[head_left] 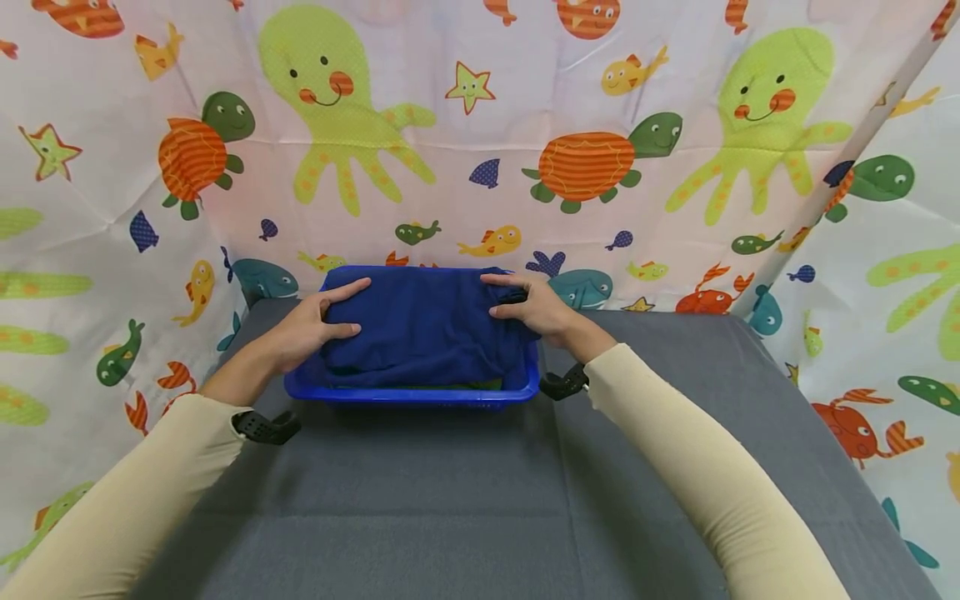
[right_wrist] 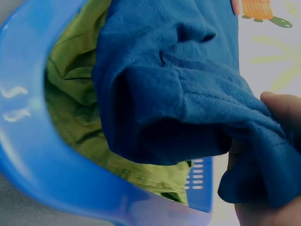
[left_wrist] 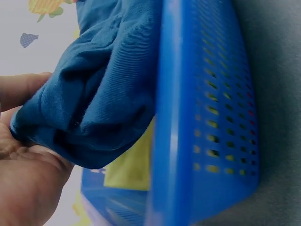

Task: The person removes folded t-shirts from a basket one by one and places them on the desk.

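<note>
A folded dark blue garment (head_left: 427, 329) lies over a blue plastic basket (head_left: 412, 397) with perforated sides. At its left end, my left hand (head_left: 306, 327) grips it, thumb below and fingers above in the head view. The right hand (head_left: 542, 310) holds the opposite end, where a loose fold (right_wrist: 263, 165) of the fabric hangs between thumb and fingers in the right wrist view. Under the blue garment, a yellow-green cloth (right_wrist: 77, 106) shows inside the basket. The left wrist view shows the garment's rounded fold above the basket's rim (left_wrist: 174, 113).
The basket stands at the back of a table with a grey cover (head_left: 420, 492). Behind it and along both sides hangs a white curtain (head_left: 450, 142) printed with sea animals. Black bands (head_left: 266, 427) circle both wrists over cream sleeves.
</note>
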The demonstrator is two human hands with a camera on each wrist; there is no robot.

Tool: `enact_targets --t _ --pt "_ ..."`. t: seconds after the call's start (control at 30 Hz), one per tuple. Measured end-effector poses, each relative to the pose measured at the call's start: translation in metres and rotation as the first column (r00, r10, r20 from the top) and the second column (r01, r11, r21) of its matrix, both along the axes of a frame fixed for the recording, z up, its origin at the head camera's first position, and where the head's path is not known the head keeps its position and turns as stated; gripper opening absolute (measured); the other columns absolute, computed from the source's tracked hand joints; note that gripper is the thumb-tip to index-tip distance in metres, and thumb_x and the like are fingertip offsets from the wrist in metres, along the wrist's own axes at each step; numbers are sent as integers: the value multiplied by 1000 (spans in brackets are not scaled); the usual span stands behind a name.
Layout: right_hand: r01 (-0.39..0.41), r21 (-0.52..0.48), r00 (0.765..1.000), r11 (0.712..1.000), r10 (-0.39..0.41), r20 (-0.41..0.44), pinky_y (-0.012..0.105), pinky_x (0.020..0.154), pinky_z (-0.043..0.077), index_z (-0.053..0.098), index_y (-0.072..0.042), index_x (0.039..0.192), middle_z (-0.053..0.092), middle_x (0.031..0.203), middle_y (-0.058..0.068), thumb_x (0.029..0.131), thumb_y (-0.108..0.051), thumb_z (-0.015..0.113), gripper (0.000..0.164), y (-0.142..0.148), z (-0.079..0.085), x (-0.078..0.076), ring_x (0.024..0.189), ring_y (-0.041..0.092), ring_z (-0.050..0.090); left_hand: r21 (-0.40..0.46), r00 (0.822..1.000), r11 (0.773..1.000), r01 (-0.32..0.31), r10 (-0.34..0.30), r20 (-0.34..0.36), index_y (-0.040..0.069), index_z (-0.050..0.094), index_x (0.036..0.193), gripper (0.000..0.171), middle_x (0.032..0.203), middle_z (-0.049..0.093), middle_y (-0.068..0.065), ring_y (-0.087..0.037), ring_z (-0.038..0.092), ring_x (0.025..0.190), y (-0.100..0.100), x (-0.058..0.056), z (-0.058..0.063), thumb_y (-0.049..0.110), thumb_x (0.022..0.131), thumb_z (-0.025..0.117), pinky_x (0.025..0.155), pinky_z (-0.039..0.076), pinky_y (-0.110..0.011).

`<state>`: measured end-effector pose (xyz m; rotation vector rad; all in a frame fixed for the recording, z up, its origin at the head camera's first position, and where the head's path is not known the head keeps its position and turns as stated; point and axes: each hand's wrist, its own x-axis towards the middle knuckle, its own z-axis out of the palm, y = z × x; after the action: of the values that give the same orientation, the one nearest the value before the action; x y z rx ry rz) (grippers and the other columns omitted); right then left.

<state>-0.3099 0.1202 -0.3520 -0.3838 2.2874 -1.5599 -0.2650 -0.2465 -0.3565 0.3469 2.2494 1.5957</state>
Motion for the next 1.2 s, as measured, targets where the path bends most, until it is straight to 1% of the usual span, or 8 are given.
enact_targets --t 0.2,0.5,0.53,0.6,0.7,0.77,1.0,1.2 --pt "31 -8 998 999 -30 62 58 121 31 55 -25 148 19 170 5 95 -11 70 56 6 14 1 156 30 22 22 999 999 29 -29 25 29 20 163 73 171 9 -15 -43 20 155 3 1 12 7 103 55 122 23 -64" --pt "29 -40 996 999 -26 83 57 118 36 52 -26 150 18 170 4 96 -12 69 58 20 27 1 153 30 30 104 998 993 51 -53 22 28 22 163 71 170 12 -13 -40 21 155 11 -2 24 4 103 53 121 26 -60" --pt "29 -46 996 999 -24 86 56 118 37 52 -26 150 19 170 4 96 -11 69 58 22 29 1 152 30 32 111 998 992 52 -55 22 28 22 163 71 170 13 -12 -39 22 155 12 -2 25 4 103 53 121 28 -59" --pt "25 -61 995 998 -20 94 56 117 38 51 -25 150 19 170 4 97 -11 68 58 26 32 1 151 30 34 133 998 989 60 -64 26 29 22 163 72 170 14 -12 -37 23 154 16 -3 28 4 103 53 119 37 -49" --pt "14 -84 995 996 -6 97 56 116 40 49 -25 151 22 169 5 97 -10 66 59 32 38 0 149 30 37 170 996 983 74 -79 27 28 21 163 72 170 15 -12 -36 25 154 22 -4 34 3 103 53 107 51 -31" --pt "8 -95 996 995 1 93 56 116 40 49 -24 152 23 169 5 98 -9 66 59 36 42 -1 148 30 38 186 995 979 87 -93 24 28 20 163 72 170 14 -12 -36 24 154 25 -6 37 2 103 52 98 54 -22" --pt "36 -67 998 997 -32 61 56 120 34 49 -26 152 25 168 4 98 -12 67 58 48 53 -2 149 30 35 178 994 979 102 -105 4 29 18 163 73 172 11 -9 -34 21 156 37 -12 48 3 104 51 96 53 -18" --pt "44 -76 999 996 -42 29 55 120 34 47 -23 153 25 168 7 98 -11 65 59 62 63 -2 149 31 35 197 992 972 125 -126 -7 29 17 163 73 172 8 -6 -32 20 157 49 -17 54 0 104 49 95 52 -16"
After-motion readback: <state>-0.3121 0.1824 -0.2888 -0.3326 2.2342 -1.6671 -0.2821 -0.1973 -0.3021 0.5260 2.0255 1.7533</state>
